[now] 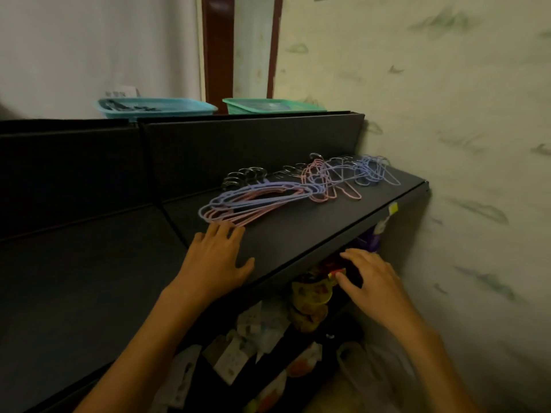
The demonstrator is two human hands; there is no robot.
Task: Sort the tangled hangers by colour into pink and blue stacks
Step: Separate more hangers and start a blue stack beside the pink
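A tangle of thin pink and blue hangers [256, 199] lies on the black shelf top [298, 231], its metal hooks towards the back panel. Further right sits a second mixed cluster [328, 181], and beyond it a mostly blue bunch [374, 172] near the wall. My left hand [216, 257] rests flat on the shelf, fingers spread, with its fingertips just short of the nearest pink hanger ends. My right hand [372, 281] hovers in front of the shelf's front edge, fingers apart and holding nothing.
A black back panel [253, 144] rises behind the hangers. A blue basket [155, 107] and a green basket [271, 105] stand beyond it. The patterned wall [462, 144] closes the right side. Packaged goods [310, 296] fill the lower shelves.
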